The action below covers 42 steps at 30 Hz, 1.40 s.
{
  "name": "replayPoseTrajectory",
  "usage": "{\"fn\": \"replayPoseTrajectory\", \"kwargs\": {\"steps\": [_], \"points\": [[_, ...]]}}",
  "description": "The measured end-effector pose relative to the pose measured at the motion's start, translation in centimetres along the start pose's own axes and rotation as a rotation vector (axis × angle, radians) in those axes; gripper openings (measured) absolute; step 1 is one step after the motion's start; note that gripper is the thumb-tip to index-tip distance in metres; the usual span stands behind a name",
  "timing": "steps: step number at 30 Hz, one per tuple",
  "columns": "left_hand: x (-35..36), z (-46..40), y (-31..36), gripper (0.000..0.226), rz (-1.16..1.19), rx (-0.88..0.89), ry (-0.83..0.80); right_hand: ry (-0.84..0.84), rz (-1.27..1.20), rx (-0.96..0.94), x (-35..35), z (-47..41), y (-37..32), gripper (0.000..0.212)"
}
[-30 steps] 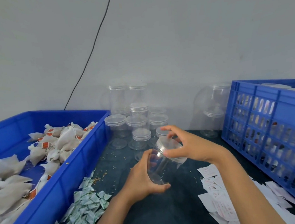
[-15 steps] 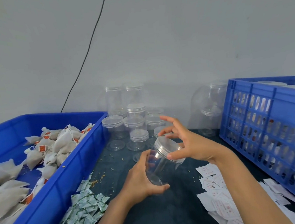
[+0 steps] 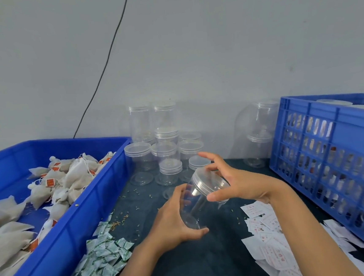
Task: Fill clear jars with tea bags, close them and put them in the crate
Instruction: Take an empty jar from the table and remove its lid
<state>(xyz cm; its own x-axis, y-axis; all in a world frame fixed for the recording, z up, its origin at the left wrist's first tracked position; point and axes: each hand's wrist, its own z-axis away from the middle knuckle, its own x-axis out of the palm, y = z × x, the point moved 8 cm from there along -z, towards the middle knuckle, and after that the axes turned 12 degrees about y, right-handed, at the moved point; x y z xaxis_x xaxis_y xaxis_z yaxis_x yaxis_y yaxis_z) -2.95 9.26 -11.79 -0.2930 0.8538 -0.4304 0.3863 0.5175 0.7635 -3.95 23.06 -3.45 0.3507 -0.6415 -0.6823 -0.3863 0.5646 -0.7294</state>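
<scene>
My left hand (image 3: 175,220) grips the lower body of an empty clear jar (image 3: 198,202), held tilted above the dark table. My right hand (image 3: 235,183) curls over the jar's clear lid (image 3: 209,180), thumb below the rim and fingers spread above it. White tea bags (image 3: 70,180) with orange tags lie heaped in the blue bin (image 3: 77,215) on the left. The blue slatted crate (image 3: 336,157) stands at the right with filled jars inside.
Several empty lidded clear jars (image 3: 166,148) stand stacked against the wall behind my hands, and more jars (image 3: 258,135) stand beside the crate. Small green-white sachets (image 3: 104,261) lie by the bin. White paper labels (image 3: 269,236) are scattered at the right.
My right hand's fingers have opened and shifted around the lid while the left hand keeps hold of the jar. The jar stays at about the same spot.
</scene>
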Motion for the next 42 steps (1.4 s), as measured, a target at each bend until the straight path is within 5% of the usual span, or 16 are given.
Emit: {"fn": "replayPoseTrajectory", "kwargs": {"steps": [5, 10, 16, 21, 25, 33, 38, 42], "points": [[0.0, 0.1, 0.1, 0.093, -0.023, 0.023, 0.021, 0.172, 0.134, 0.146, -0.2, -0.8, 0.6, 0.095], [0.0, 0.3, 0.7, 0.095, -0.056, 0.059, 0.019, 0.048, 0.101, 0.034, -0.7, 0.1, 0.1, 0.08], [0.0, 0.4, 1.0, 0.097, -0.06, 0.068, 0.01, -0.05, 0.1, -0.05, -0.8, 0.9, 0.1, 0.103], [0.0, 0.3, 0.7, 0.093, -0.058, 0.053, 0.022, 0.14, 0.28, 0.134, -0.6, -0.4, 0.8, 0.099], [-0.1, 0.3, 0.4, 0.091, -0.019, 0.048, 0.02, 0.111, 0.171, -0.041, -0.6, -0.2, -0.6, 0.078], [0.0, 0.2, 0.0, 0.091, 0.061, -0.008, -0.064, -0.064, 0.129, -0.243, -0.1, 0.9, -1.4, 0.094], [-0.5, 0.3, -1.1, 0.09, 0.147, -0.083, -0.089, 0.035, 0.169, -0.275, -1.5, 0.6, -1.3, 0.1], [-0.6, 0.5, -1.3, 0.09, 0.178, -0.116, -0.016, 0.217, 0.058, -0.15, -3.1, -0.5, 0.7, 0.079]]}}
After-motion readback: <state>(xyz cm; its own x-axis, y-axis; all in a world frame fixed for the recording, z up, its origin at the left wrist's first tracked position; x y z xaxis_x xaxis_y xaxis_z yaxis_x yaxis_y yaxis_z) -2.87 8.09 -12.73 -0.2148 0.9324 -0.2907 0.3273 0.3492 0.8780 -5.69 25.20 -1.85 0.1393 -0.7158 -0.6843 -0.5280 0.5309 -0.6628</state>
